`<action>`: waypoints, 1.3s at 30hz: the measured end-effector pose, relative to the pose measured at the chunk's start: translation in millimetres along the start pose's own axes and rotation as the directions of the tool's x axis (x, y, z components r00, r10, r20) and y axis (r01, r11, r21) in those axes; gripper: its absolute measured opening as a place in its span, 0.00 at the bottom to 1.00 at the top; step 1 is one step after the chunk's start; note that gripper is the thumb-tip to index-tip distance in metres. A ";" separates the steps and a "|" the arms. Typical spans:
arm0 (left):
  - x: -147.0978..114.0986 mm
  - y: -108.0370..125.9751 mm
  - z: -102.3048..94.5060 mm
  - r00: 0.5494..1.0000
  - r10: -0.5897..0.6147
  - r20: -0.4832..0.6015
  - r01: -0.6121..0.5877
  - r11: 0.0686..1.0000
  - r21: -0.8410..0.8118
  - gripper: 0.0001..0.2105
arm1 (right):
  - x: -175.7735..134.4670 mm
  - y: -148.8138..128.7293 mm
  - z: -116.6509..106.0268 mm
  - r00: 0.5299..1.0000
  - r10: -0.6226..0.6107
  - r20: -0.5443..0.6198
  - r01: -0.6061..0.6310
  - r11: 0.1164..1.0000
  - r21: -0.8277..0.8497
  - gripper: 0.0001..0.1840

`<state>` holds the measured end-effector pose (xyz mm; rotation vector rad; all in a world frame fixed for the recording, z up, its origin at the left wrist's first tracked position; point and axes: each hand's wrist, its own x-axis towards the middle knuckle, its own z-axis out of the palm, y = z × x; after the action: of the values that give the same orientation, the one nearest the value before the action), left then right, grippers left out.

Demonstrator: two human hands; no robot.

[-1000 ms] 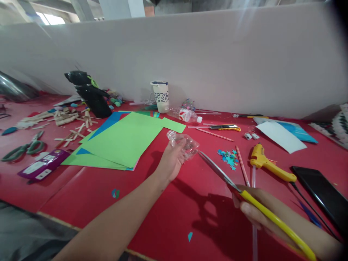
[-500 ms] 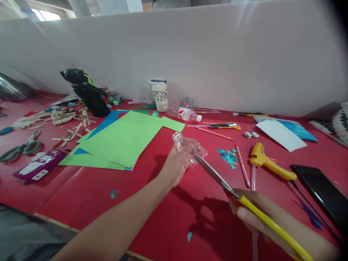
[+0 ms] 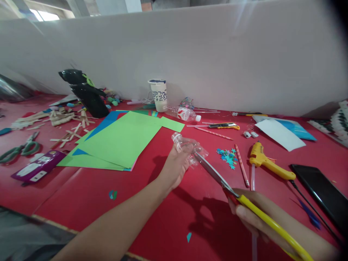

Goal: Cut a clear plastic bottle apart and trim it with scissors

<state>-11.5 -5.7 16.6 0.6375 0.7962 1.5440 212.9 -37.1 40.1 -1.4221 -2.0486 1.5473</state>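
Note:
Near the middle of the view, my left hand (image 3: pixel 176 163) is closed around a clear plastic bottle (image 3: pixel 199 146), its neck pointing up and to the left. The bottle looks cut or crumpled at its right end. My right hand (image 3: pixel 252 210) grips a pair of scissors (image 3: pixel 213 172) with yellow handles. The blade tips touch the bottle beside my left fingers; how far they reach into the plastic I cannot tell. Below both hands their shadows fall on the red table (image 3: pixel 163 224).
Green paper sheets (image 3: pixel 122 137) lie left of the bottle. Right of it are star sequins (image 3: pixel 227 157), a pencil (image 3: pixel 241 165), a yellow glue gun (image 3: pixel 269 163) and a phone (image 3: pixel 320 192). Behind are a cutter (image 3: pixel 224 125), a second bottle (image 3: pixel 185 114) and a paper cup (image 3: pixel 158 96).
The whole view has shifted very slightly. Both hands, the bottle and the scissors keep nearly the same pose.

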 end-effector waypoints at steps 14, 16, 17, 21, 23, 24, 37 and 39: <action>-1.1 -1.8 0.7 0.998 0.057 0.014 -0.057 0.998 0.024 0.12 | 2.6 3.9 0.4 0.995 0.011 0.104 -0.010 1.000 -0.007 0.38; -1.4 -2.0 1.0 0.998 0.056 0.010 -0.056 0.998 0.022 0.13 | 3.3 3.9 -0.3 0.994 0.020 0.106 -0.019 1.000 -0.004 0.38; -1.7 -2.2 1.3 0.998 0.056 0.007 -0.056 0.998 0.022 0.14 | 3.5 3.7 -0.7 0.993 0.021 0.115 -0.021 1.000 -0.001 0.38; -3.3 -2.6 3.3 0.998 0.055 -0.013 -0.054 0.998 0.024 0.14 | 3.5 0.8 -2.0 0.989 0.010 0.151 -0.012 1.000 0.011 0.36; -3.8 -2.8 4.0 0.998 0.058 -0.020 -0.058 0.998 0.025 0.14 | 2.8 -1.5 -2.2 0.990 0.036 0.137 -0.040 0.999 0.024 0.38; -3.8 -2.9 4.2 0.998 0.063 -0.023 -0.062 0.998 0.027 0.14 | 2.4 -2.6 -2.2 0.991 0.052 0.125 -0.056 0.998 0.030 0.39; -3.3 -2.1 3.2 0.995 0.104 -0.007 -0.104 0.993 0.056 0.12 | 1.2 -7.5 0.9 0.991 0.114 0.066 -0.117 0.992 0.044 0.40; -3.4 -1.7 3.3 0.994 0.110 -0.009 -0.109 0.992 0.066 0.13 | 2.5 -2.4 2.1 0.992 0.108 0.067 -0.111 0.993 0.040 0.39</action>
<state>-7.4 -8.6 17.5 0.7308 0.8357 1.6278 208.9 -36.5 40.3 -1.5109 -1.9889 1.6919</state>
